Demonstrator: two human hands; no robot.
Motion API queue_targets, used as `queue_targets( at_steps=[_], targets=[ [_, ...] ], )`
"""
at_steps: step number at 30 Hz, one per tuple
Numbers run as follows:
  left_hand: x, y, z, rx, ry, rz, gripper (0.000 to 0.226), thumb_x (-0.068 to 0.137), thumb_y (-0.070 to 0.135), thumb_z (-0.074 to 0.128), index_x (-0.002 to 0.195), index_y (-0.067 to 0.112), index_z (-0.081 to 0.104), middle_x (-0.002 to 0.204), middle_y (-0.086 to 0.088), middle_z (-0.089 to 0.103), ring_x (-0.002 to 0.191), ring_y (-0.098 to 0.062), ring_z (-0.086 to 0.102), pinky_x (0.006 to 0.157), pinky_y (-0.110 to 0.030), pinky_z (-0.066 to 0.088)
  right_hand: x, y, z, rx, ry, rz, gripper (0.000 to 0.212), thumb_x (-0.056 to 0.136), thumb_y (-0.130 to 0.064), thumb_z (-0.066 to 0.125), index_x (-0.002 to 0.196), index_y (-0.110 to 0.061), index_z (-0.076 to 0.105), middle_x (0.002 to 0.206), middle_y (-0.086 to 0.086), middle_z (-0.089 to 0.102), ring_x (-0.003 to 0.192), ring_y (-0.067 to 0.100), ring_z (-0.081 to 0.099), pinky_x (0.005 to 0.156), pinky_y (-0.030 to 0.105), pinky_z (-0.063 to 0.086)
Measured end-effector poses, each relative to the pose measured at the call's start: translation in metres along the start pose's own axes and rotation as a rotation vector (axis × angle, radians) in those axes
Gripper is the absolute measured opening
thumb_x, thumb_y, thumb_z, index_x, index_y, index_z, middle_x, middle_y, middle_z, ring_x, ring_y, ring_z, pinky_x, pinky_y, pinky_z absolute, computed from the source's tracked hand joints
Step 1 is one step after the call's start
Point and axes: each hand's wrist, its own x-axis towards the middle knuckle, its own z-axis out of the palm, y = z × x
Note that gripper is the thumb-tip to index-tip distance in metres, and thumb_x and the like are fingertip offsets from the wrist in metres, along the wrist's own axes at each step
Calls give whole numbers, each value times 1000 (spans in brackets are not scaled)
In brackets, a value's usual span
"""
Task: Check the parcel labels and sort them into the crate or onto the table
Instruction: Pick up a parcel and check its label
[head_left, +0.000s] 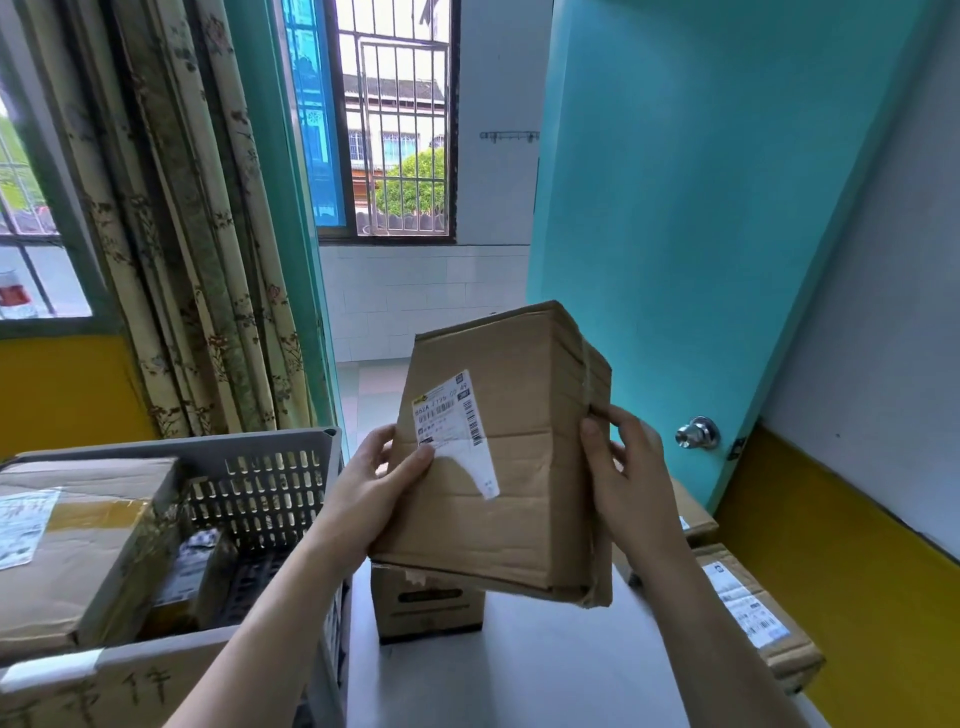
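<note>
Brown cardboard parcel (498, 457) held up in mid-air above the white table (545, 670), tilted, labelled face toward the camera. White shipping label (454, 431) on its upper left; barcodes visible, print too small to read.

Left hand (371, 488) closed on the parcel's left edge, thumb across the front just touching the label's lower edge, fingers hidden behind the box. Right hand (626, 467) gripping the right edge, thumb on the front, fingers wrapped around the side.

Directly below, a smaller box (428, 605) stands on the table, top hidden by the held parcel. To the right, two more labelled parcels (753, 608), the farther one mostly hidden behind the right forearm.

Left: grey slotted crate (270, 488), cut off by the frame edge, holding a large taped box (78, 545) and a smaller dark item, hard to make out. Teal door (701, 208) behind.
</note>
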Motion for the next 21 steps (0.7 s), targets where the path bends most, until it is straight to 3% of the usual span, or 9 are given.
queue_targets(
  at_steps=[3, 6, 9, 13, 17, 21],
  targets=[
    [1, -3, 0, -137, -135, -74, 45, 92, 22, 74, 126, 46, 60, 115, -5, 79, 100, -29, 78, 72, -39, 65, 1, -2, -2, -41, -32, 90, 36, 107, -37, 47, 137, -25, 63, 144, 8, 47, 135, 25, 49, 113, 29, 31],
    [1, -4, 5, -155, -168, -73, 49, 99, 10, 66, 135, 43, 56, 119, -10, 78, 102, -33, 77, 74, -41, 65, 1, -1, -2, 29, -137, 129, 40, 109, -42, 39, 138, -24, 61, 140, 6, 54, 130, 21, 53, 118, 43, 35],
    [0, -5, 9, -144, -137, -36, 47, 100, 12, 65, 132, 47, 58, 116, -8, 79, 101, -31, 77, 76, -41, 65, -1, -5, -3, 56, -175, 144, 46, 108, -53, 34, 149, -36, 47, 144, -11, 49, 132, 7, 46, 117, 37, 31],
    [-2, -7, 20, -87, -53, 28, 42, 100, 19, 68, 130, 45, 58, 117, -2, 78, 101, -25, 77, 87, -45, 63, 4, -9, -6, -104, -43, 181, 35, 104, -60, 35, 118, -33, 53, 123, -3, 59, 114, 17, 54, 93, 33, 36],
    [-3, -9, 30, -11, -12, 73, 43, 97, 27, 71, 135, 42, 55, 118, 2, 77, 106, -25, 75, 97, -52, 58, 5, -12, -8, -180, 12, 217, 36, 107, -55, 33, 108, -26, 55, 105, -1, 61, 90, 14, 54, 76, 33, 35],
    [-4, -9, 40, 42, 10, 103, 42, 100, 29, 67, 134, 47, 50, 118, 14, 73, 106, -17, 73, 97, -50, 59, 7, -16, -12, -150, -32, 281, 39, 108, -43, 31, 102, -22, 63, 112, 7, 62, 103, 24, 56, 86, 38, 38]
  ],
)
